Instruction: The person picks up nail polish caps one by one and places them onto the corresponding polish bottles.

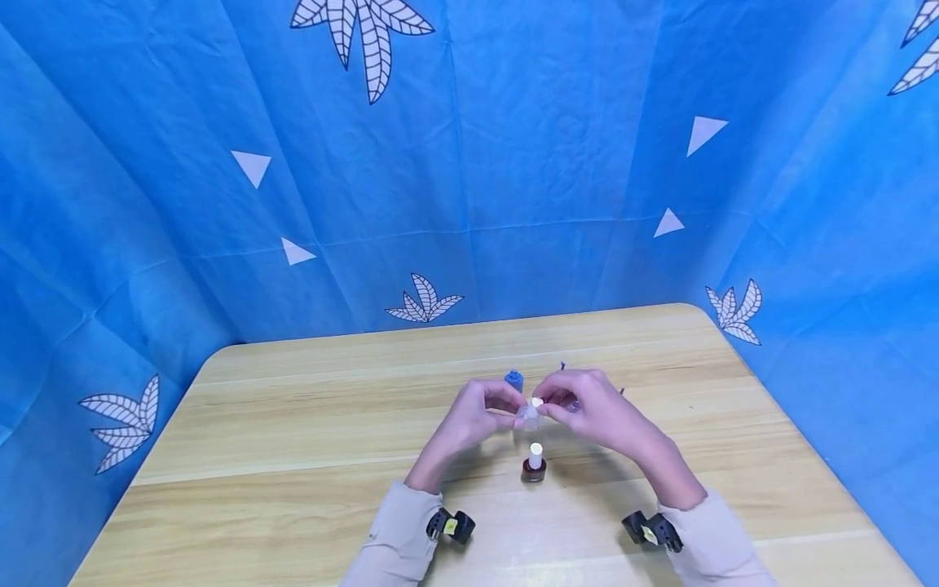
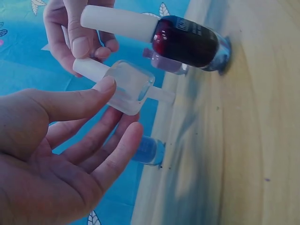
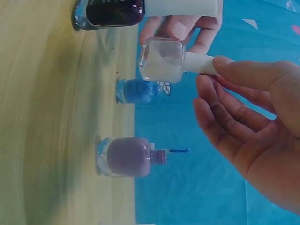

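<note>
My left hand (image 1: 469, 417) holds a clear nail polish bottle (image 2: 132, 86) between thumb and fingers, off the table. The right hand (image 1: 590, 406) pinches its white cap (image 3: 200, 63), which sits at the bottle's neck; whether it is screwed tight I cannot tell. Nearer to me, between the wrists, stands a dark red nail polish bottle (image 1: 534, 469) with its white cap on. Beyond the hands are a blue polish bottle (image 3: 139, 91) and a purple polish bottle (image 3: 129, 157), both uncapped. In the head view the right hand mostly hides the purple one.
A thin brush with a blue tip (image 3: 179, 150) points up behind the purple bottle. Another brush tip (image 1: 622, 391) shows right of the right hand. The wooden table (image 1: 293, 424) meets a blue patterned curtain (image 1: 513, 163) at its back and sides.
</note>
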